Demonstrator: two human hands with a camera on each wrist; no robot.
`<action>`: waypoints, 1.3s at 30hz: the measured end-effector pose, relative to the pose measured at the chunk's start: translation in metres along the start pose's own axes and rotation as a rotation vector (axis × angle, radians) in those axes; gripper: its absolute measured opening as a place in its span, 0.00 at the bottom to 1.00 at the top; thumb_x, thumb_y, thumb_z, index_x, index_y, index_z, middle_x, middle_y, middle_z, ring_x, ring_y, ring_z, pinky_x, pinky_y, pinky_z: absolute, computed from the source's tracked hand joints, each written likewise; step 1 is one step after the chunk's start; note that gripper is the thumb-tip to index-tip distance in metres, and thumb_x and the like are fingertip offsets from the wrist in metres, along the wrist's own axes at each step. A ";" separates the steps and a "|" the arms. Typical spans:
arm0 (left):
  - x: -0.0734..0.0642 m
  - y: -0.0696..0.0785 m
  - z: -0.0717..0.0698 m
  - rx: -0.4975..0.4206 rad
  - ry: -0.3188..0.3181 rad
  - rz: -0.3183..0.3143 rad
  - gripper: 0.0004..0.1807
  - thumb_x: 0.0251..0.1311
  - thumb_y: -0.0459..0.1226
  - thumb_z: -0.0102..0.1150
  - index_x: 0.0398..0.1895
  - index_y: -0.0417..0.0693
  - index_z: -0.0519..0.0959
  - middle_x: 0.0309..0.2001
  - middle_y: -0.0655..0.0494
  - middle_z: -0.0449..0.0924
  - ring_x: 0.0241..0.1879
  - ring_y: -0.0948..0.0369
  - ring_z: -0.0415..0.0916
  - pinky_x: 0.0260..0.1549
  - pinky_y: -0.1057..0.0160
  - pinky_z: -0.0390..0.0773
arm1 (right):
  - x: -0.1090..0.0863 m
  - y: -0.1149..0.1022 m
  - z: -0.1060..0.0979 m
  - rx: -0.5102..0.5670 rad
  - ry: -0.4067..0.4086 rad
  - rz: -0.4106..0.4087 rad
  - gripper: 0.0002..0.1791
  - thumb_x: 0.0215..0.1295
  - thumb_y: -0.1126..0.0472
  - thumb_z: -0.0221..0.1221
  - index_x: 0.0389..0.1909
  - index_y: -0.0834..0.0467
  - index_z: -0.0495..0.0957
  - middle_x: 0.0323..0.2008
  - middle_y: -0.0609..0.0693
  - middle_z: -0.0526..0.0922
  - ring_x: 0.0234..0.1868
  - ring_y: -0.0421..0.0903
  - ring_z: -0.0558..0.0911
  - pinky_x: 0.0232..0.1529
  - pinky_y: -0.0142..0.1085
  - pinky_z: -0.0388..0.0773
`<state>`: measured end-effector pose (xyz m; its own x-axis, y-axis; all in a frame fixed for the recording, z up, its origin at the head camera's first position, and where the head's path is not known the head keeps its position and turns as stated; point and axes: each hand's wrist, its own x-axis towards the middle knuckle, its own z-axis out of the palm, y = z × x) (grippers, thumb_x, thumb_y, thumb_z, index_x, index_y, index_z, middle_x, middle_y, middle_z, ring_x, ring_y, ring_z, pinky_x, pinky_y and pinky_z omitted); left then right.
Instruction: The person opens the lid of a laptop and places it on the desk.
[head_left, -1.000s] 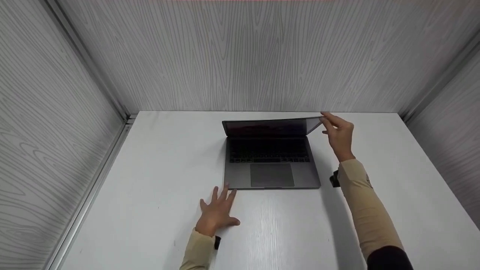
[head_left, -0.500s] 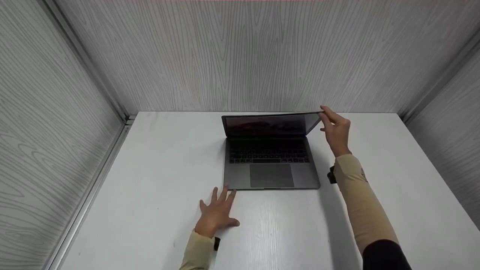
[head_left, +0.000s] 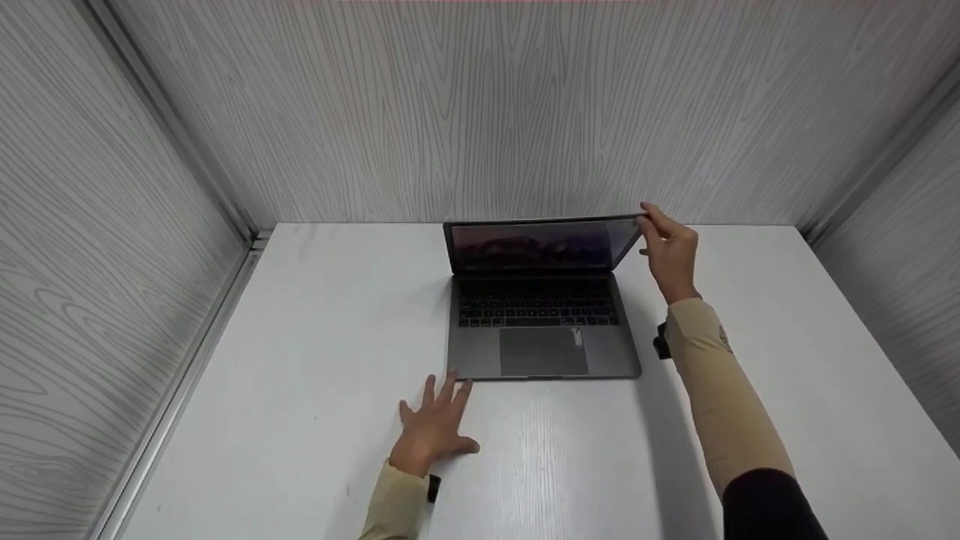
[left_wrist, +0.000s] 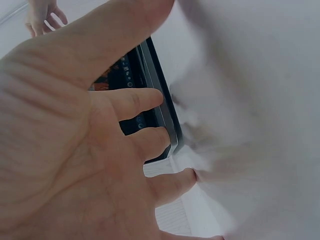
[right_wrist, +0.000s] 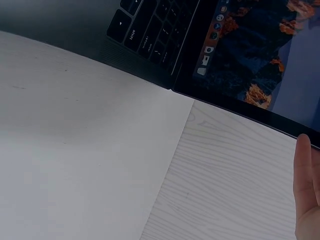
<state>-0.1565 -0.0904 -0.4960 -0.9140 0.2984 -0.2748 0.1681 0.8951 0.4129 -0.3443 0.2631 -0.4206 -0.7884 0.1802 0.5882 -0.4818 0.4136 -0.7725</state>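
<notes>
A grey laptop (head_left: 474, 358) stands partly opened on the white table, its screen (head_left: 532, 246) lit and leaning over the keyboard (head_left: 525, 307). At the screen's upper right corner, my right hand (head_left: 671, 253) pinches the lid's edge between thumb and fingers. In the right wrist view, fingers (right_wrist: 303, 175) meet the rim of the lit screen (right_wrist: 245, 65). My left hand (head_left: 431, 431) lies spread at the laptop's front left corner, with fingertips at its front edge. From the left wrist, the palm (left_wrist: 100, 160) hides much of the laptop (left_wrist: 159, 80).
The white table (head_left: 337, 337) extends around the laptop on both sides. Behind it rises a grey wood-grain panel (head_left: 480, 112). Similar panels stand at left (head_left: 97, 225) and right (head_left: 900, 262), with a metal rail (head_left: 180, 382) along the left edge.
The lid has tilted farther back, its top edge rising in the head view. My right hand has moved up with it, while the left hand stays put. A bright reflection now shows on the trackpad.
</notes>
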 end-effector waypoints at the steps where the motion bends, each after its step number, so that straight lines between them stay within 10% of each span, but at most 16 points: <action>1: -0.001 0.000 0.000 0.000 -0.001 0.000 0.54 0.49 0.46 0.80 0.77 0.42 0.62 0.79 0.40 0.49 0.77 0.36 0.43 0.59 0.19 0.49 | 0.001 0.004 0.000 -0.015 -0.001 -0.005 0.15 0.73 0.70 0.58 0.57 0.68 0.81 0.46 0.67 0.85 0.39 0.32 0.82 0.27 0.21 0.78; 13: -0.002 0.000 -0.003 0.018 -0.014 -0.011 0.53 0.50 0.47 0.80 0.77 0.43 0.61 0.80 0.41 0.48 0.77 0.37 0.43 0.60 0.20 0.49 | 0.007 0.011 0.003 -0.098 -0.021 -0.030 0.17 0.74 0.66 0.58 0.60 0.65 0.80 0.46 0.61 0.87 0.39 0.32 0.81 0.27 0.21 0.77; 21: -0.003 0.000 -0.001 -0.001 -0.012 -0.015 0.53 0.49 0.46 0.80 0.77 0.43 0.62 0.80 0.41 0.48 0.77 0.36 0.42 0.60 0.19 0.48 | 0.010 0.013 0.007 -0.196 -0.012 -0.094 0.17 0.74 0.67 0.58 0.60 0.66 0.81 0.44 0.62 0.87 0.33 0.55 0.84 0.27 0.17 0.69; 31: -0.004 0.000 -0.004 0.013 -0.023 -0.017 0.51 0.51 0.47 0.79 0.76 0.42 0.63 0.80 0.41 0.47 0.77 0.37 0.42 0.60 0.19 0.48 | 0.015 0.015 0.007 -0.181 -0.079 -0.082 0.21 0.75 0.71 0.55 0.66 0.64 0.76 0.44 0.64 0.86 0.34 0.51 0.82 0.27 0.19 0.69; 39: -0.008 0.002 -0.004 0.029 -0.008 -0.020 0.50 0.49 0.47 0.80 0.74 0.42 0.66 0.79 0.41 0.50 0.77 0.37 0.44 0.59 0.19 0.50 | 0.016 0.017 0.007 -0.235 -0.140 -0.120 0.27 0.72 0.77 0.53 0.71 0.66 0.68 0.52 0.68 0.82 0.46 0.60 0.83 0.49 0.47 0.78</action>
<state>-0.1500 -0.0925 -0.4891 -0.9144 0.2831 -0.2895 0.1607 0.9099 0.3823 -0.3681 0.2667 -0.4259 -0.7842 -0.0010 0.6205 -0.4861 0.6224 -0.6134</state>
